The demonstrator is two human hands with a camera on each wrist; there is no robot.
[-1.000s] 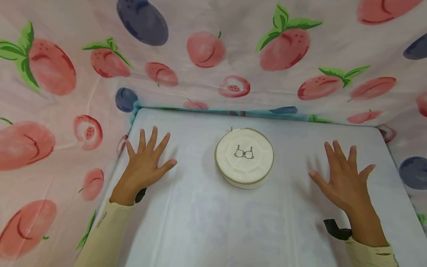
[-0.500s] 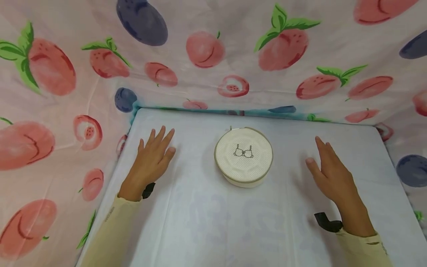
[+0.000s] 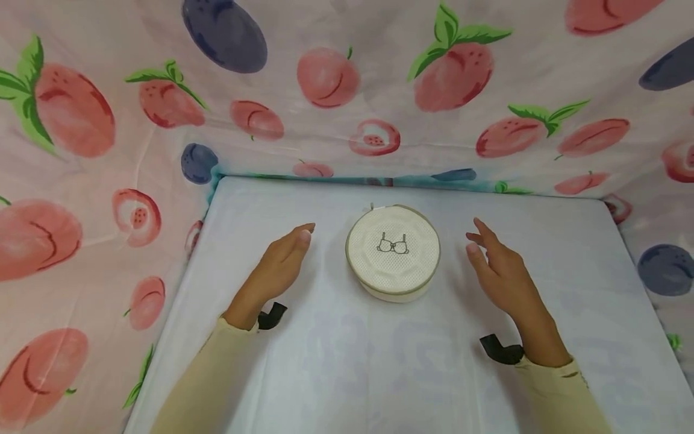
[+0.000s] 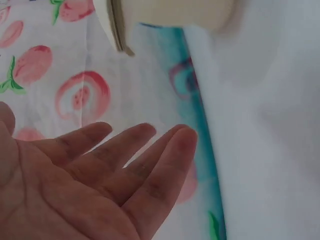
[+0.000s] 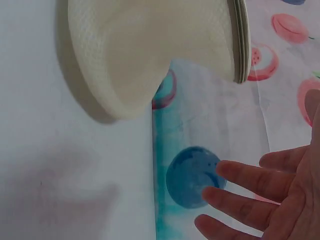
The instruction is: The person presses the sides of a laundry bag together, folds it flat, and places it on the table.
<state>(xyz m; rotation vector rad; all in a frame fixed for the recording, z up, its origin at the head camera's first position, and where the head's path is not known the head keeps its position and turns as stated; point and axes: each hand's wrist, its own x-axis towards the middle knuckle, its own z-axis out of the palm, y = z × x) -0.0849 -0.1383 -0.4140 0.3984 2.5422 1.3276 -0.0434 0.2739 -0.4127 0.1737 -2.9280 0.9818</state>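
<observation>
step: we judge the approach | round cream mesh zipped pouch (image 3: 393, 252) lies mid-table, untouched | our left hand (image 3: 276, 270) and right hand (image 3: 501, 274) flank it, fingers straight, holding nothing | next: close both palms on its sides

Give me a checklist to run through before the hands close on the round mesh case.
1. Left hand free of any load: ok, fingers straight, holding nothing.
2. Right hand free of any load: ok, open, palm turned toward the case.
3. Round mesh case between the hands: ok, one hand on each side, neither touching it.
4. Case lying flat on the white table cover: ok, printed lid faces up.
5. Zip shut all the way round: cannot tell, only a small pull shows at the far rim.
6. Anything inside the case: cannot tell, the mesh hides it.
</observation>
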